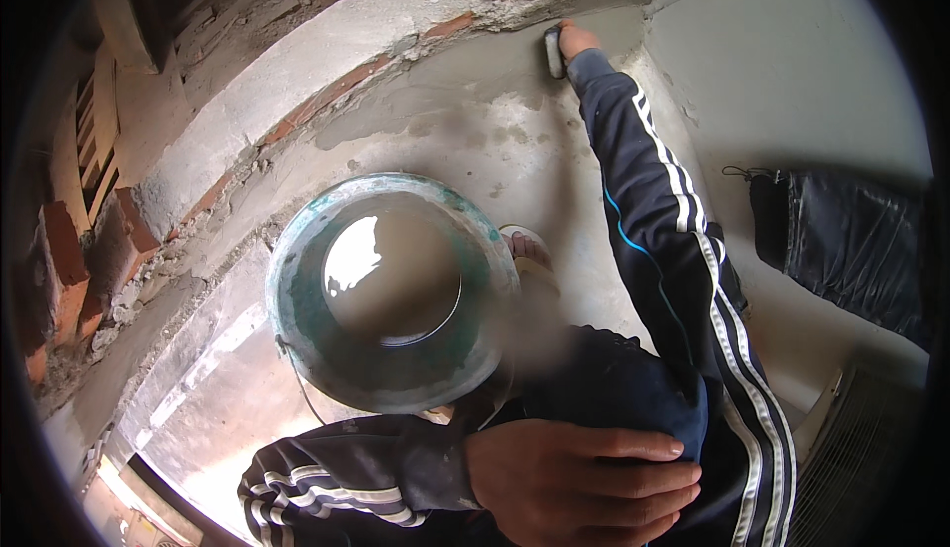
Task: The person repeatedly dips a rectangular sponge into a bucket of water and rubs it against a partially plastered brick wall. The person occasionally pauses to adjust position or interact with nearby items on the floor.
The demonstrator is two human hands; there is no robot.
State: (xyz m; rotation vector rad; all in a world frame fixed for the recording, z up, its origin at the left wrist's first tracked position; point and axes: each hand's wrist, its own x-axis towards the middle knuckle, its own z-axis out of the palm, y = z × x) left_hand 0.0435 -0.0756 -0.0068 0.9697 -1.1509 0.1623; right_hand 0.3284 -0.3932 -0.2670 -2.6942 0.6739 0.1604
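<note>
My right hand (577, 40) is stretched far forward, closed around a small, rounded, sponge-like grey block (553, 53). The block is against the damp grey mortar (515, 67) below a broken brick edge; its exact kind is hard to make out. My left hand (584, 478) lies with fingers extended over my dark-trousered knee and holds nothing. Between my left forearm and the wall stands a green, mortar-stained bucket (287, 295) with cloudy grey water (406, 270) in it. Its thin wire handle hangs down at the near side.
A rough ledge (287, 72) with exposed bricks runs along the left and far side. Black plastic sheeting (851, 240) hangs by the smooth grey wall (792, 72) at right. A sandalled foot (527, 247) is beside the bucket. A dark slatted panel (856, 468) stands at lower right.
</note>
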